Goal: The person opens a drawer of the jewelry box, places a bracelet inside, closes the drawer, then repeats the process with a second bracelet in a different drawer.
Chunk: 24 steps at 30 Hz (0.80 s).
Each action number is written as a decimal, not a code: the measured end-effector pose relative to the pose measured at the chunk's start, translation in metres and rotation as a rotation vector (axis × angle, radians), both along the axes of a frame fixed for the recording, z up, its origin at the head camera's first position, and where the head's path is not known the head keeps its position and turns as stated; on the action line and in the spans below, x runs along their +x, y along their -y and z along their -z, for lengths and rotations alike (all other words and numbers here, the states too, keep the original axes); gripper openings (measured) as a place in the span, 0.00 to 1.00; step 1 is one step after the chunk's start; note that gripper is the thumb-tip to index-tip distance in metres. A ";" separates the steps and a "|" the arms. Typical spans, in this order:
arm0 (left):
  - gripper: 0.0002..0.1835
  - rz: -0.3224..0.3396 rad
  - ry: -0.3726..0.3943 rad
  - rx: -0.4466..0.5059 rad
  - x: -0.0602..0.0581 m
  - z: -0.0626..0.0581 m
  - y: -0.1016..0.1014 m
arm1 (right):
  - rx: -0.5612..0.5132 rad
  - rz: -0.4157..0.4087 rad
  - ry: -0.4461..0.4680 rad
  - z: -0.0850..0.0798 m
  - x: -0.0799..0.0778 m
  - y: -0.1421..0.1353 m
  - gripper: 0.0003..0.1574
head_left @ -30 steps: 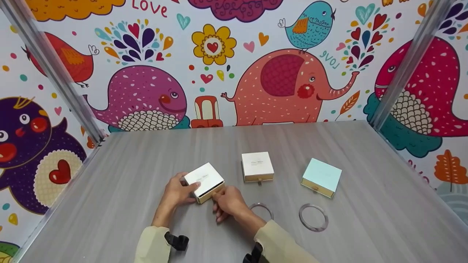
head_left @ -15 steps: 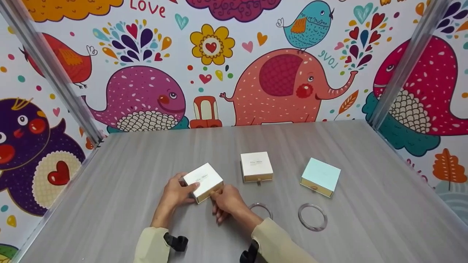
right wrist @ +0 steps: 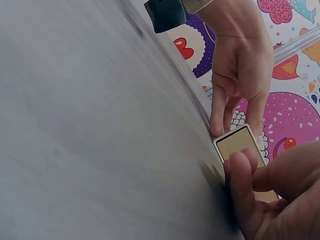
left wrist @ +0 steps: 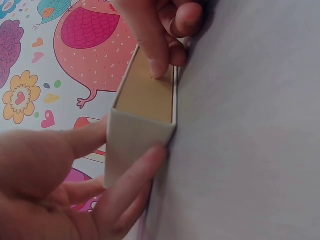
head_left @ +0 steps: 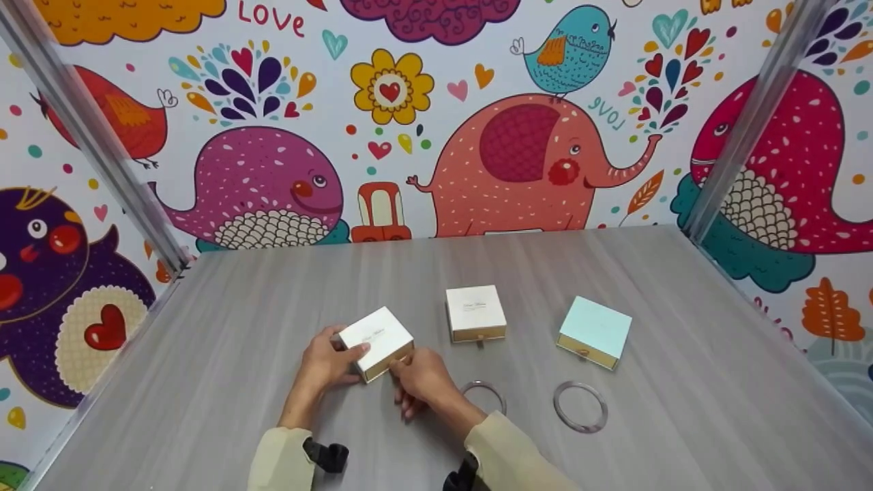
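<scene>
A white drawer-style jewelry box (head_left: pixel 377 333) with a gold drawer front sits tilted in plan on the table, left of centre. Gripping it from the left is my left hand (head_left: pixel 326 360), thumb on the lid and fingers along the side. My right hand (head_left: pixel 424 378) is at the gold drawer front (left wrist: pixel 142 92), its thumb and a finger bent together there in a pinch. Any pull tab is hidden by these fingertips. The drawer front looks flush with the sleeve. Close to my right forearm lies a translucent bangle (head_left: pixel 485 394), partly covered by it.
Behind to the right stands a second white box (head_left: pixel 475 310) with a gold drawer front and small tab. Farther right is a mint-green box (head_left: pixel 595 329). A second bangle (head_left: pixel 580 406) lies in front of it. A patterned wall (head_left: pixel 402 157) borders the grey table (head_left: pixel 225 327).
The dark gap along the drawer's top edge has closed; the drawer has gone into the sleeve as my right hand moved slightly left. My left hand keeps its grip.
</scene>
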State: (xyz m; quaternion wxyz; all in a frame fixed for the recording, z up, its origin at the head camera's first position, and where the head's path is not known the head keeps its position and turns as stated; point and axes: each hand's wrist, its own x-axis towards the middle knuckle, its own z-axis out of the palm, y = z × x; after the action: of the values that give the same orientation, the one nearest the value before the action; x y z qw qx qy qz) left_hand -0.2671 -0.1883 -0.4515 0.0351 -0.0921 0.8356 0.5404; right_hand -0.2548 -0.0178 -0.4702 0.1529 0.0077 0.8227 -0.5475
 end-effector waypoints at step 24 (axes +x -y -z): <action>0.28 -0.055 -0.103 -0.290 0.009 -0.025 -0.011 | -0.088 -0.037 -0.007 -0.033 0.012 -0.039 0.09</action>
State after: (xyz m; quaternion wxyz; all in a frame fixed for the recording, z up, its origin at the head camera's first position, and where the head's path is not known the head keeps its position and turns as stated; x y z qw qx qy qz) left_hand -0.2583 -0.1778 -0.4267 -0.0362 -0.0912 0.9027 0.4188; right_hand -0.2431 0.0217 -0.4376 0.1603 -0.0163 0.7984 -0.5802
